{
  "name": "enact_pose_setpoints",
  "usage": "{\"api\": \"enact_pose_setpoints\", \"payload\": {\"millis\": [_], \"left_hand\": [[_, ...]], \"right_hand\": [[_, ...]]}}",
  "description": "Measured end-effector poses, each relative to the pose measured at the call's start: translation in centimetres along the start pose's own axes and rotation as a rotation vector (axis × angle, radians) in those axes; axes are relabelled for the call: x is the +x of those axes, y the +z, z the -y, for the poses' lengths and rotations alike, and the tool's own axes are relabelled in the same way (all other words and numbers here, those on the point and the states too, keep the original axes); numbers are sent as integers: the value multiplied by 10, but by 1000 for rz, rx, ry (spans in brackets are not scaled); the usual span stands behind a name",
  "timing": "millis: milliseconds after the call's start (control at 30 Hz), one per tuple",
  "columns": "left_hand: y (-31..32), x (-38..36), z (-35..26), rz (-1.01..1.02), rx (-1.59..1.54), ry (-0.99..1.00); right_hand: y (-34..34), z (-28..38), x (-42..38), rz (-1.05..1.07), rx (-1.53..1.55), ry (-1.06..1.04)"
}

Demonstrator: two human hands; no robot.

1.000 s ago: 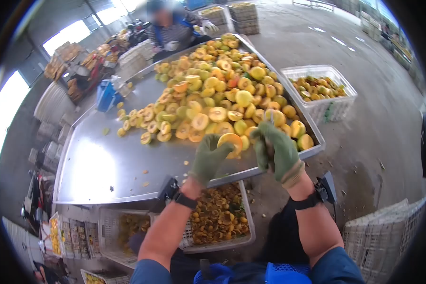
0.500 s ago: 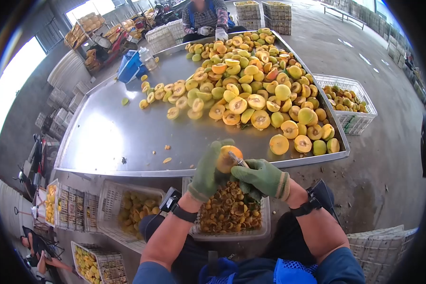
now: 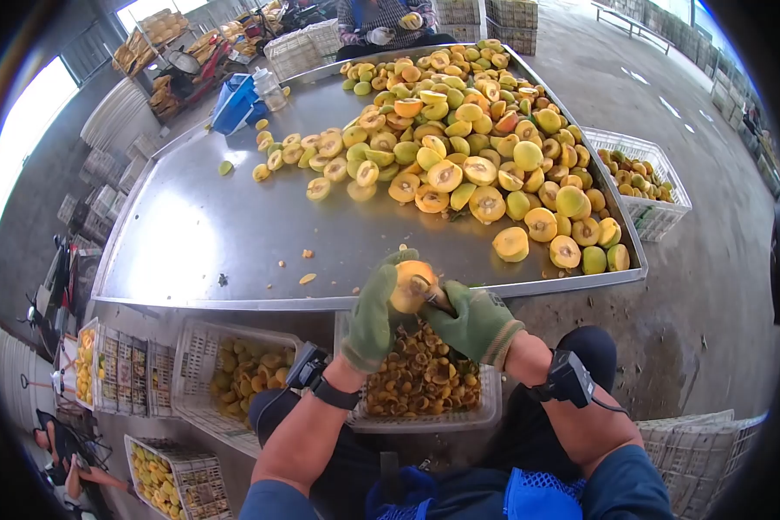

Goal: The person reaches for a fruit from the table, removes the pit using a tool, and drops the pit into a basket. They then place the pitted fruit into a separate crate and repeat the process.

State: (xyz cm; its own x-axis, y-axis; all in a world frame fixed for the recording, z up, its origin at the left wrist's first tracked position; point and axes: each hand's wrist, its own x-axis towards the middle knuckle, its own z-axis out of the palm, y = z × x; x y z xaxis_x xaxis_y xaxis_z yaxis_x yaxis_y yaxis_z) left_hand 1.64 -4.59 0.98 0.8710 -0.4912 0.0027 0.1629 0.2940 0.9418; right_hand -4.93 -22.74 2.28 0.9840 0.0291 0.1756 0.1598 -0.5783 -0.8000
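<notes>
My gloved left hand is wrapped round a yellow peach half, its cut face turned toward my other hand. My gloved right hand grips a small metal coring tool, whose tip is at the middle of the peach; the exact tip shape is hidden. Both hands are just in front of the metal table's near rim, above a white crate of brown scooped-out pits and scraps. On the table lies a big heap of halved peaches, some cut side up.
A blue basket and a clear bottle stand at the table's far left. Crates of peach halves sit left and right. Across the table is a co-worker with gloved hands. Stacked crates stand at lower right.
My left hand has tilted the peach half, and my right hand with the tool has come in closer to it. The co-worker has lifted a peach piece from the heap.
</notes>
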Motion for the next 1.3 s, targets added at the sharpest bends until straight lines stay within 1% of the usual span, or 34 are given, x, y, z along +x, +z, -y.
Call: {"api": "enact_pose_setpoints", "payload": {"millis": [67, 100, 167, 200, 267, 367, 500, 567, 600, 700, 800, 867, 900, 1000, 1100, 1200, 1267, 1300], "left_hand": [[6, -2, -3, 1, -119, -32], [8, -3, -7, 11, -33, -17], [7, -5, -14, 31, 139, 15], [5, -3, -11, 20, 236, 64], [-1, 1, -2, 0, 431, 165], [22, -4, -13, -70, 261, 87], [28, -4, -7, -139, 234, 115], [25, -3, 4, -197, 220, 124], [23, -2, 9, -215, 247, 167], [22, -1, 18, -256, 288, 282], [24, -5, 20, -249, 274, 356], [19, -4, 22, -212, 296, 402], [20, -6, 23, -222, 287, 389], [23, -10, 27, -227, 259, 355], [27, -14, 21, -214, 230, 332], [30, -17, 16, -221, 233, 309], [26, -16, 24, -215, 260, 280], [28, -16, 26, -230, 295, 307]], "right_hand": [[-5, 4, -1, 43, -65, 24], [-7, 7, -2, 63, -98, 36], [-1, -1, -2, 69, -119, -16], [2, -5, -3, 73, -129, -42], [9, -6, -5, 105, -118, 34], [16, -3, -8, 92, -66, 91], [22, 2, -13, 68, 3, 139], [32, -6, -11, 98, 6, 118], [35, -8, -10, 112, 9, 106], [42, -5, -7, 68, 348, 122], [28, -1, 1, 306, 800, 336], [-10, 22, 7, 499, 788, 475], [-22, 28, 9, 593, 781, 543], [-28, 19, 12, 739, 972, 652], [-32, 7, 15, 887, 1155, 663], [-30, 11, 18, 928, 1077, 700], [-23, 9, 13, 828, 832, 593], [-22, 8, 12, 774, 713, 541]]}}
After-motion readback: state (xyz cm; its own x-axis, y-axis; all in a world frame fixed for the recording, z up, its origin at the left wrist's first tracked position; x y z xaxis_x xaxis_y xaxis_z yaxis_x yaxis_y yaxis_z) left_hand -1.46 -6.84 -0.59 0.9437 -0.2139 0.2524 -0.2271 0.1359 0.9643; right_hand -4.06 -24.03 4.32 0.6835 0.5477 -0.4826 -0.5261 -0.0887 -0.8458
